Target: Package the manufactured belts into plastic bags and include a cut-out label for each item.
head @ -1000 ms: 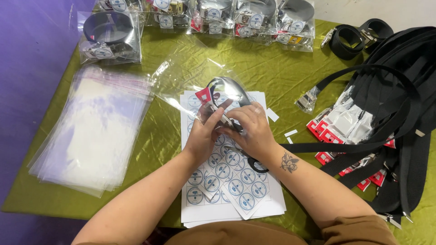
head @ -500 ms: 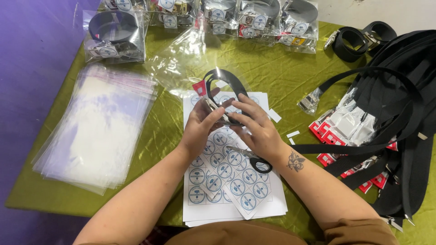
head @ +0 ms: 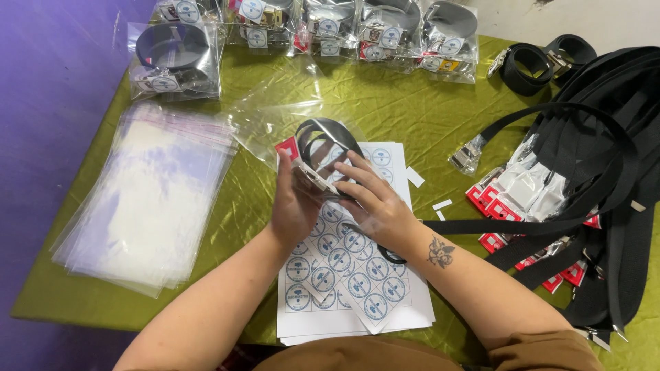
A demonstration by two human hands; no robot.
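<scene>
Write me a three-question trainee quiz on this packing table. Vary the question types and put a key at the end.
1. True or false: the left hand and the right hand both grip the coiled black belt above the sticker sheets.
2. Where does the stack of empty clear bags lie? A) to the left of the hands B) along the table's far edge C) on the loose black belts
3. Fill in: the bagged belts stand in a row along the ___ edge of the green tablecloth.

Key
1. True
2. A
3. far
</scene>
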